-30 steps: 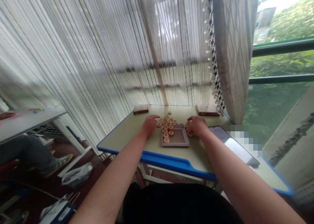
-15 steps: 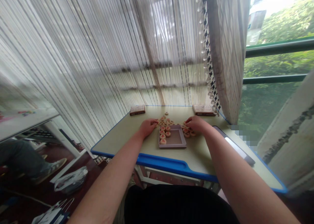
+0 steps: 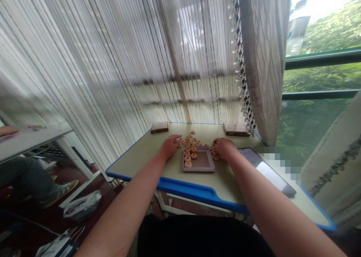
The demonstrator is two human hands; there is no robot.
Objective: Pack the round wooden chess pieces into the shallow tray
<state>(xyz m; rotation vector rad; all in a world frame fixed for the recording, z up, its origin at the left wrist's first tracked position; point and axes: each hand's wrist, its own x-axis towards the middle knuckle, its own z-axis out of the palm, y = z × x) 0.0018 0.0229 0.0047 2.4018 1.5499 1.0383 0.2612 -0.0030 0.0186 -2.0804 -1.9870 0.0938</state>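
Observation:
A shallow, pale open box lies on the table, with round wooden Chinese chess pieces bearing red characters set along its left side. More loose pieces are heaped behind the box, and others lie against its right side. My left hand rests at the left end of the heap, its fingers stretched toward the pieces and apart. Over the pieces right of the box, my right hand has its fingers curled down together; whatever is under the fingertips is hidden.
Two flat brown boxes stand at the table's back, one left and one right. A tablet lies by my right forearm. The table has a blue rim. Curtains hang behind; a person's leg shows at left.
My right hand has shifted slightly down and inward over the pieces beside the box. My left index finger is stretched out further. The view has shifted a little; the boxed pieces look the same.

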